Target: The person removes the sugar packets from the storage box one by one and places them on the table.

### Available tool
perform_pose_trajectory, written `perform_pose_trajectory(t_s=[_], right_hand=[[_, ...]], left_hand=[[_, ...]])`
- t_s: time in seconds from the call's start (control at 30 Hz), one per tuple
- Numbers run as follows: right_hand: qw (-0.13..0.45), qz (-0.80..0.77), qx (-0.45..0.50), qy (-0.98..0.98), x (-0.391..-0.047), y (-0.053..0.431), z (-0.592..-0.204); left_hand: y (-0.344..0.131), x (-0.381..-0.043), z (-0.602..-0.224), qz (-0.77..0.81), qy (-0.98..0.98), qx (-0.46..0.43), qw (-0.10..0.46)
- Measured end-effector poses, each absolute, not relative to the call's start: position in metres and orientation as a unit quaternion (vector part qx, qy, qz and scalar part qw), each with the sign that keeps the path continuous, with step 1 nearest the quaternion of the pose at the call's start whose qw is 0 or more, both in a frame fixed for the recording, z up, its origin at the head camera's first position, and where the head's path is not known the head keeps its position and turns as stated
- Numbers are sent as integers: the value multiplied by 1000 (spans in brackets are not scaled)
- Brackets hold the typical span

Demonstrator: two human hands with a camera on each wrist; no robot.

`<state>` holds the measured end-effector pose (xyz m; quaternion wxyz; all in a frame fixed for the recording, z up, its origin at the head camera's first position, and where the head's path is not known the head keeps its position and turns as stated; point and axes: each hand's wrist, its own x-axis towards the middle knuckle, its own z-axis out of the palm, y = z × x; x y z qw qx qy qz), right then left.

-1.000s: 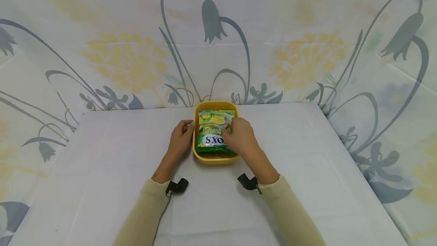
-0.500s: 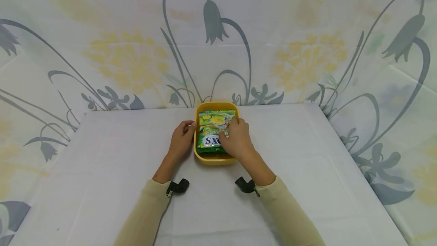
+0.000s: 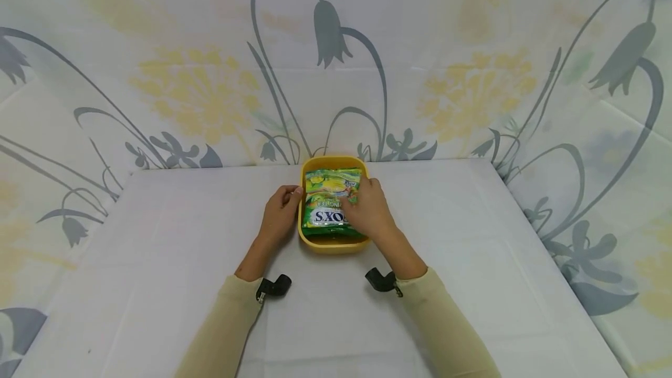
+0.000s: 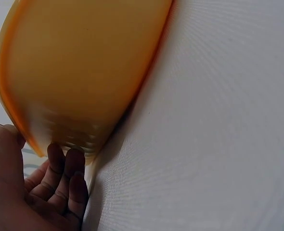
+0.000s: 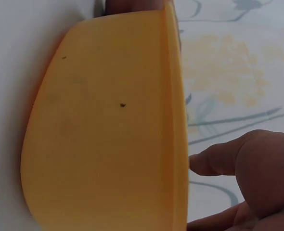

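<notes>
A yellow plastic basket stands at the back middle of the table. Inside lies a green foil packet, its printed lettering, including "TEA", upside down. My left hand grips the basket's left side; in the left wrist view the thumb is at the rim and the curled fingers touch the outer wall. My right hand reaches over the right rim, thumb on the packet's face and other fingers at its right edge. Its fingertips are partly hidden, so I cannot tell whether they pinch the packet.
A white cloth covers the table. Behind it hangs a flower-patterned curtain, close to the basket's far end. Black wrist cameras stick out from both cream sleeves.
My right hand has shifted slightly left, then back to the right over the packet. The packet's surface looks a little differently creased. My left hand stays at the basket's side.
</notes>
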<state>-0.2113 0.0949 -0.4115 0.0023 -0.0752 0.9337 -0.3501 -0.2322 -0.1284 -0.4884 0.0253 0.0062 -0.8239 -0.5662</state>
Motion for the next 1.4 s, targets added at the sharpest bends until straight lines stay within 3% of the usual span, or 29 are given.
perform_pose_trajectory(t_s=[0.5,1.4], right_hand=[[84,-519,3,850,-223,100,-421],[63,-594,8,802,-223,104,-416]], left_hand=[[-128,-233,-487,-565,-825,2,30],[-129,-235,-493,-555,-831,-6,44]])
